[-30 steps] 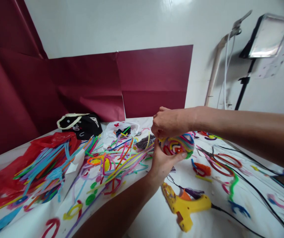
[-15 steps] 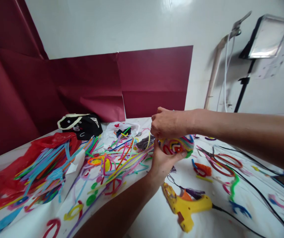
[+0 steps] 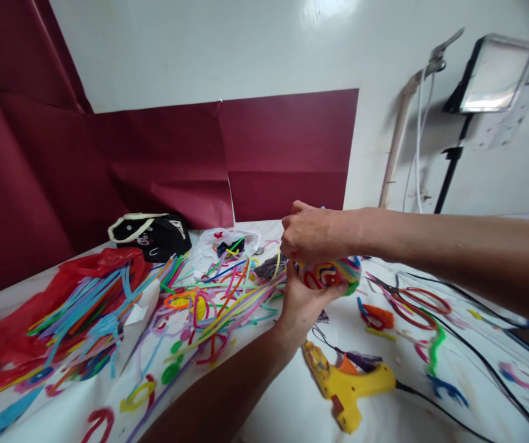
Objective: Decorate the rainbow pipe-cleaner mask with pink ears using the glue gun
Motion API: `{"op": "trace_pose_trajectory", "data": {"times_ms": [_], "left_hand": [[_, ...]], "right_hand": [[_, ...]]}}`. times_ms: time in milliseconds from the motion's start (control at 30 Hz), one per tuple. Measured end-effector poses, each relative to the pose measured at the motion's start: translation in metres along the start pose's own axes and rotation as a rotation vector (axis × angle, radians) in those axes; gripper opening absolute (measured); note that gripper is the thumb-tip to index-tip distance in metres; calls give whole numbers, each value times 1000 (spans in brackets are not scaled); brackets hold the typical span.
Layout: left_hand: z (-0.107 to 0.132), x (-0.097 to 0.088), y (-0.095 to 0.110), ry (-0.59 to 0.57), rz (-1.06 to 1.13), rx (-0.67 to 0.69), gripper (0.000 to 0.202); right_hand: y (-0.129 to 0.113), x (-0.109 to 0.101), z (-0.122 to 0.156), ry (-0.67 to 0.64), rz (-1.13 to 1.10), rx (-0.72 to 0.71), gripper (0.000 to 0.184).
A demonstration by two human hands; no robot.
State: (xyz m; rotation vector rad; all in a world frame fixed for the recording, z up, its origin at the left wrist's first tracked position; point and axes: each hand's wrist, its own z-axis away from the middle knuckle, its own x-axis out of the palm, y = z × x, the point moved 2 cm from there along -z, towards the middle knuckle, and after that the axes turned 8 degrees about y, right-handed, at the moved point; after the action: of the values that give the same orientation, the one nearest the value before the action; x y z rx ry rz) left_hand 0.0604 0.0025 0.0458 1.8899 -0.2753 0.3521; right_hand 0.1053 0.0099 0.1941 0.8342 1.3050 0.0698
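My left hand (image 3: 303, 303) is wrapped round a rounded craft piece made of coiled, many-coloured pipe cleaners (image 3: 322, 275), thumb lying along its near side. Directly above, my right hand (image 3: 308, 232) is closed at the top of the piece, its fingertips turned away from me. What they pinch, if anything, is hidden. Left of both hands spreads a tangle of loose pipe cleaners (image 3: 227, 317). A yellow glue gun (image 3: 350, 384) lies on the table just below the piece, a dark purple tassel (image 3: 361, 360) beside it.
Orange-handled scissors (image 3: 419, 304) lie open to the right, near black cables. At left a red plastic bag (image 3: 79, 267) holds bundled pipe cleaners. A black pouch (image 3: 165, 237) stands at the back. A lamp (image 3: 495, 74) on a stand rises at the right.
Almost nothing differs. My right hand and forearm sit very slightly lower over the piece, and the view has shifted a little. Both hands keep their places.
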Motion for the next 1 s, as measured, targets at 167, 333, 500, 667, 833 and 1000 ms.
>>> {"op": "trace_pose_trajectory", "data": {"times_ms": [167, 333, 500, 667, 833, 1000], "left_hand": [[0, -2, -2, 1, 6, -2, 76], [-1, -3, -5, 8, -3, -11, 76], [0, -2, -3, 8, 2, -2, 76], [-1, -2, -3, 0, -1, -3, 79], [-1, -2, -3, 1, -10, 9, 80], [-1, -2, -3, 10, -9, -15, 77]], "right_hand": [[0, 2, 1, 22, -1, 8, 13], [1, 2, 1, 29, -24, 16, 13], [0, 0, 2, 18, -44, 28, 12], [1, -1, 4, 10, -51, 27, 14], [1, -1, 5, 27, -35, 15, 12], [-1, -1, 5, 15, -32, 21, 11]]}}
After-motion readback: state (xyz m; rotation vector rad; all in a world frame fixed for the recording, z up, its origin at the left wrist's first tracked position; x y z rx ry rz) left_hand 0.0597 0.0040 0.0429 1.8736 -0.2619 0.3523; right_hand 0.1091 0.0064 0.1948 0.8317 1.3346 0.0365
